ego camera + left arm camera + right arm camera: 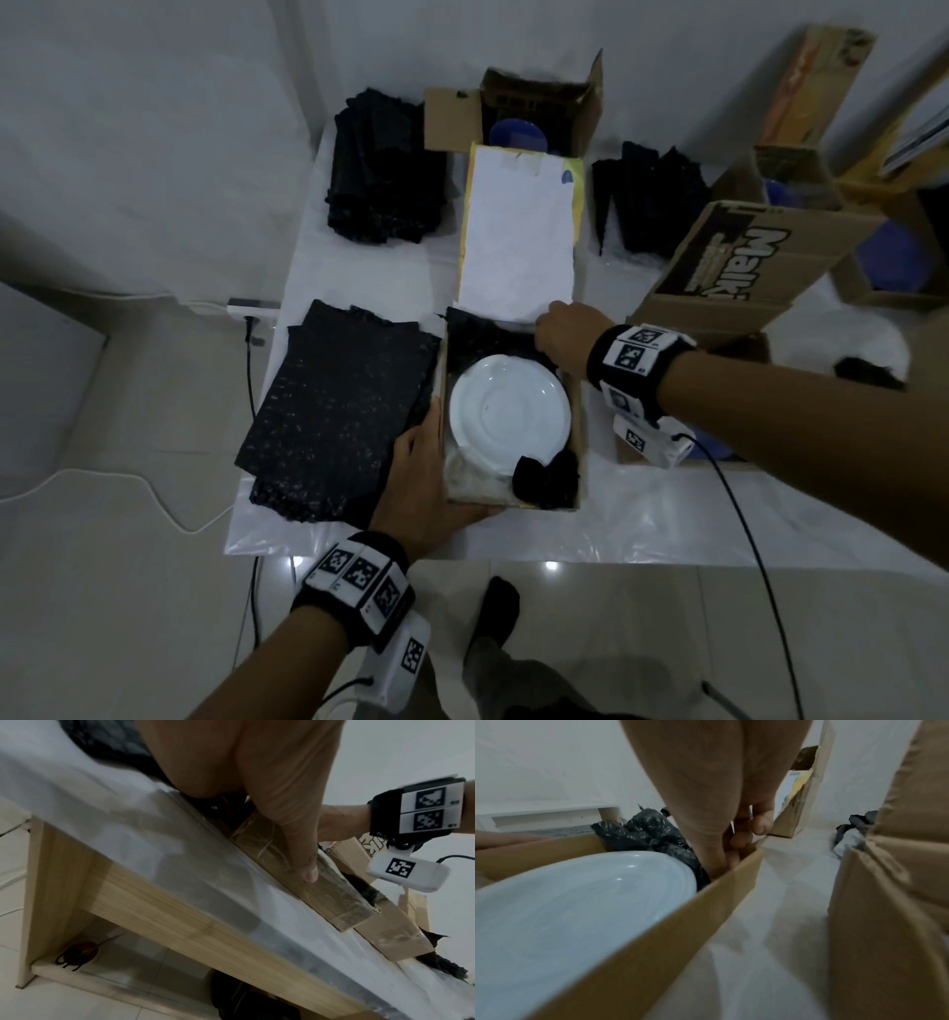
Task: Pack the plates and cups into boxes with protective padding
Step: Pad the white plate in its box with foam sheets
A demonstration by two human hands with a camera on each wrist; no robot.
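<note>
A white plate [508,406] [564,912] lies flat in a shallow cardboard box [575,437] [680,923] on black bubble padding [488,334] [644,833]. A black wad [544,478] fills the box's near right corner. The box's white-lined lid [518,231] [793,807] lies open away from me. My left hand [421,478] [257,780] holds the near left corner, its thumb [306,870] along the front wall [342,896]. My right hand [562,334] [706,780] reaches into the far right corner and pinches the lid's edge there.
Flat black padding sheets [334,411] lie left of the box, with more piles at the back left [380,169] and back right [647,200]. An open carton [539,103] behind holds a blue plate [518,133]. Printed cartons [729,262] crowd the right. The table edge [462,557] is near.
</note>
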